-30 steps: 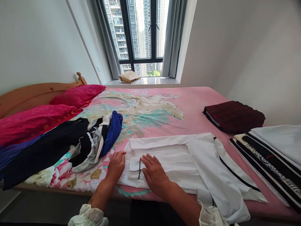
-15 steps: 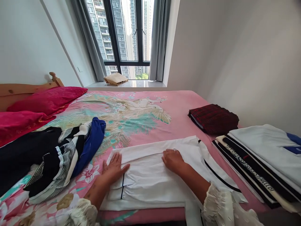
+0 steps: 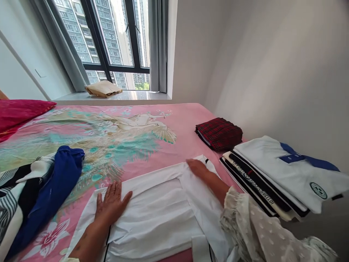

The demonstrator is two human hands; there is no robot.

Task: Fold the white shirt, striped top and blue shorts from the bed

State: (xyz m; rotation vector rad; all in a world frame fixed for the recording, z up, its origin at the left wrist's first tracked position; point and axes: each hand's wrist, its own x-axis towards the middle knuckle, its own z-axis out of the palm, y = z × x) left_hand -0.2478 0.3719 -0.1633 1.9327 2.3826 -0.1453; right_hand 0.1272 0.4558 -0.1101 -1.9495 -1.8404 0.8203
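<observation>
A white garment with black piping (image 3: pixel 155 207) is spread on the bed in front of me, its right side folded inward over the middle. My left hand (image 3: pixel 110 203) lies on its left part, palm down with fingers spread. At the far right corner of the cloth is my right hand (image 3: pixel 199 169), its fingers bent at the folded-over flap and a little blurred. The fingertips look closed on the fabric there.
Crumpled black, striped and blue clothes (image 3: pixel 60 182) lie on the left. To the right are a stack of folded shirts (image 3: pixel 259 178) and a folded red plaid garment (image 3: pixel 219 134). A red pillow (image 3: pixel 21 112) sits at far left, a beige bundle (image 3: pixel 103 88) on the windowsill.
My right hand has moved to the garment's far right corner, and the right side is now folded inward. My left hand still presses the left part. The view has turned right.
</observation>
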